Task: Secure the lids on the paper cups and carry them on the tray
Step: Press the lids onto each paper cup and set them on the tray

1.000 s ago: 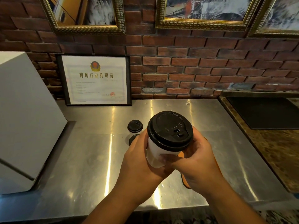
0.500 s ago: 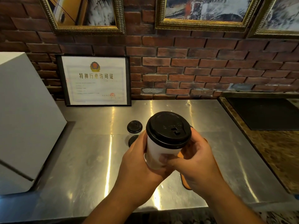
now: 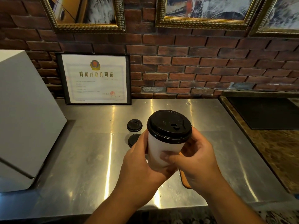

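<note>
A white paper cup with a black lid on top is held upright above the steel counter. My left hand wraps its left side. My right hand grips its right side, thumb across the front. Behind my left hand two more black lids show: one farther back and one partly hidden; whether cups stand under them I cannot tell. An orange tray peeks out under my right hand, mostly hidden.
The steel counter meets a brick wall with a framed certificate leaning on it. A large white box fills the left side. A brown stone counter with a dark mat lies to the right.
The cup has shifted slightly left and tilted a little more upright in both hands; the grip stays the same.
</note>
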